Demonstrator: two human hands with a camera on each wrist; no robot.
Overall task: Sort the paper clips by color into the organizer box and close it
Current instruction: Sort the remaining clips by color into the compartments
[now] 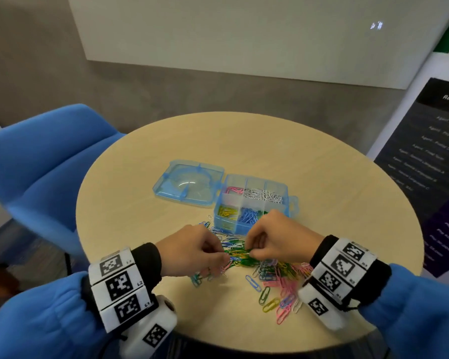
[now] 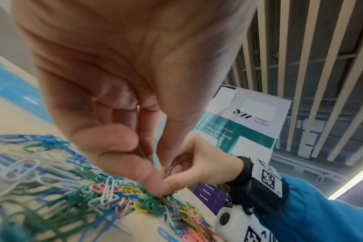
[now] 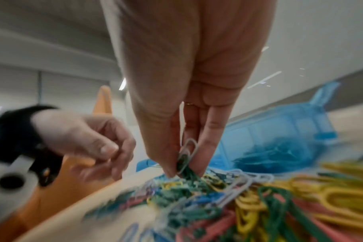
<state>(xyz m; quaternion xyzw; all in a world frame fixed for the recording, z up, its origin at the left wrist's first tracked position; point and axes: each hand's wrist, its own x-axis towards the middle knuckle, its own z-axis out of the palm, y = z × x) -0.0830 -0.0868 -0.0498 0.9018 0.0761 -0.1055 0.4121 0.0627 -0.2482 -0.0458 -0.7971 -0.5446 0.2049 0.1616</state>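
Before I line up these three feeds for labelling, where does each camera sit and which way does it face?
Head: worn on the head, looking forward and down at the round table, organizer box and paper clip pile; both hands and blue sleeves show.
Left wrist: looks along the left hand toward the pile, the right hand beyond.
Right wrist: looks along the right hand, which pinches clips, toward the box.
Shared: each wrist view shows the other hand; all show the pile.

Bright even light; blurred, distorted wrist views.
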